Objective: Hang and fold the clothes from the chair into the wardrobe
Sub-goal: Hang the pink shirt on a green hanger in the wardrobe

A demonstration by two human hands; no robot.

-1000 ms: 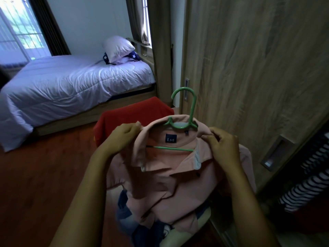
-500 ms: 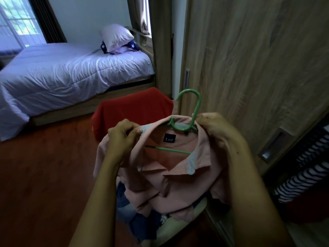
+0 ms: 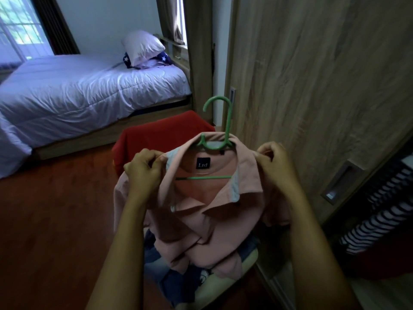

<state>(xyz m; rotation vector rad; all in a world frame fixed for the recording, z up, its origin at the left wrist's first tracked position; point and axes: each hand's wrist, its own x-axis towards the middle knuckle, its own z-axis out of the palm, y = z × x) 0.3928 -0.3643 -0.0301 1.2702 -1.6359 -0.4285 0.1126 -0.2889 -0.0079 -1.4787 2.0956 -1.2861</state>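
A pink collared shirt (image 3: 207,211) hangs on a green plastic hanger (image 3: 220,121) in front of me, its hook pointing up. My left hand (image 3: 145,168) pinches the shirt's left collar edge. My right hand (image 3: 273,162) grips the right shoulder of the shirt. Below the shirt a chair seat (image 3: 248,262) holds a pile of blue and light clothes (image 3: 178,278). A red garment (image 3: 161,133) is draped over the chair back. The wardrobe's wooden sliding door (image 3: 312,74) stands at the right, with striped clothes (image 3: 380,211) hanging in the opening beside it.
A bed (image 3: 89,92) with a pale quilt and pillows (image 3: 140,48) stands at the far left by a window. Red-brown wooden floor (image 3: 55,220) stretches between bed and chair. A recessed door handle (image 3: 339,184) sits near my right hand.
Both hands have lifted the shirt and hanger a little. My right hand went from the collar to the right shoulder; my left hand now pinches the collar edge.
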